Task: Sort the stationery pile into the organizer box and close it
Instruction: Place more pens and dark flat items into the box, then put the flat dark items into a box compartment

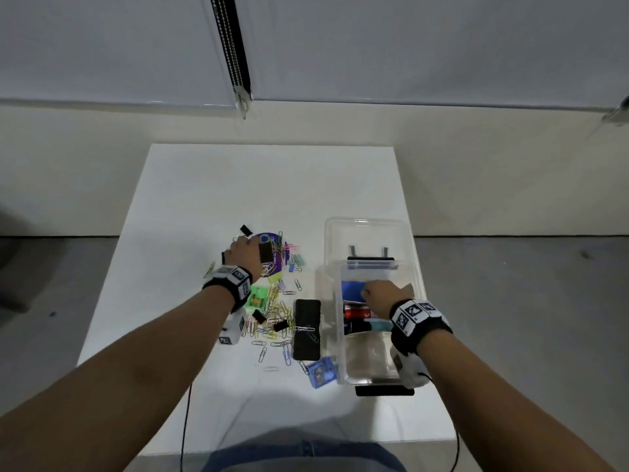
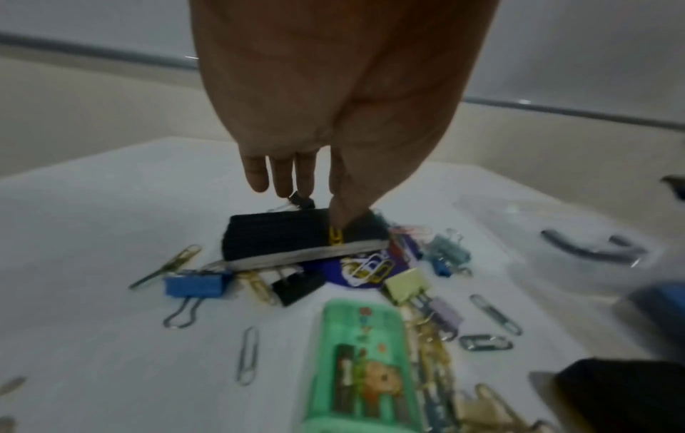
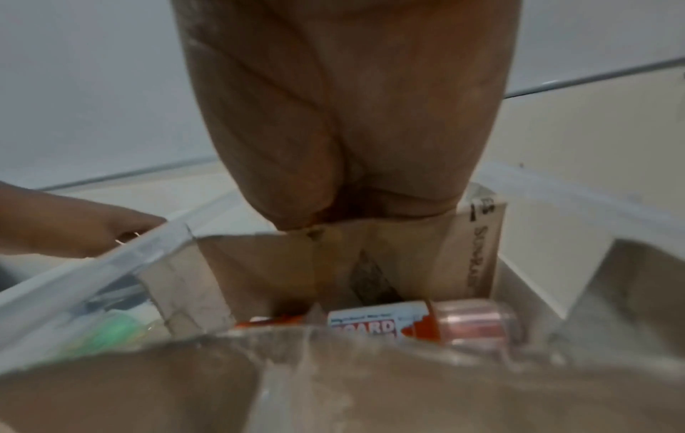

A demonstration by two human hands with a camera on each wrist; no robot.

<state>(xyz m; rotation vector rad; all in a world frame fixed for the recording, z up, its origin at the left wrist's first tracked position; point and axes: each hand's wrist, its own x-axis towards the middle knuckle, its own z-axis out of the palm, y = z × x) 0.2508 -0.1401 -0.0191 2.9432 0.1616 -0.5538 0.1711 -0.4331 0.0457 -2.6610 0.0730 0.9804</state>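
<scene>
Stationery sort, partly done. Stowed: the organizer box (image 1: 372, 376) already holds a red board marker (image 3: 385, 325), a dark marker beside it, a blue item (image 1: 352, 290) and cardboard dividers (image 3: 281, 272); its clear lid (image 1: 366, 238) lies open behind the box, so closing is not yet done. Outstanding, by the look of the table (image 1: 204, 185): most of the pile, namely many coloured paper clips (image 1: 272, 318), several binder clips including a blue binder clip (image 2: 196, 282), a green case (image 2: 365, 360), a blue case (image 1: 320, 372), a purple disc (image 1: 269, 248) and a long black eraser (image 1: 307, 329). Judged under half complete. Left hand (image 1: 243, 250): thumb and fingers pinched on a black block eraser (image 2: 296, 237), thumb tip pressed on its top face, the other fingers (image 2: 255, 172) reaching past its far edge; a yellow clip sits directly under the thumb, and the block lies tilted across the purple disc. A small black binder clip touches the fingertips on the far side. Right hand (image 1: 383, 296): inside the box, fingers curled downward at the upper edge of a cardboard divider, just above the red board marker; whether they grip the card or merely press on it cannot be told.
</scene>
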